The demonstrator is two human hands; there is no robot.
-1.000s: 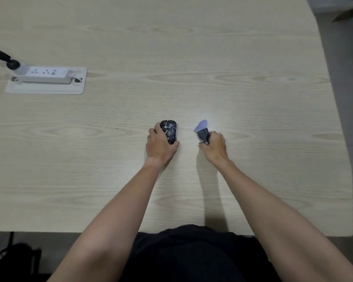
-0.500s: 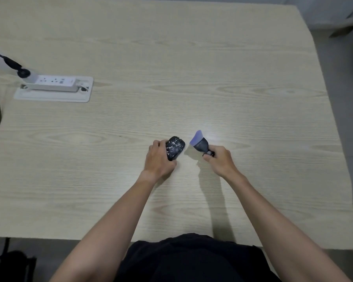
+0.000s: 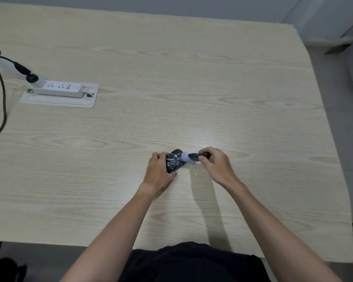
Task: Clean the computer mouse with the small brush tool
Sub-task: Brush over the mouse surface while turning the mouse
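Note:
A black computer mouse (image 3: 174,160) speckled with white bits lies on the light wooden table (image 3: 171,82), tilted toward the right. My left hand (image 3: 160,171) grips it from its left side and rear. My right hand (image 3: 215,163) holds a small brush (image 3: 190,156) by its dark handle, pointing left. The pale lilac bristles touch the right edge of the mouse.
A white power strip (image 3: 59,89) sits on a white plate at the left of the table, with a black plug and cord (image 3: 2,102) trailing off the left edge. A small white crumb (image 3: 196,174) lies near the mouse. The table's right edge borders a grey floor.
The brush has swung from pointing up and away to pointing left, and its bristles now meet the mouse. My left hand has tilted the mouse further to the right. The view shifted down.

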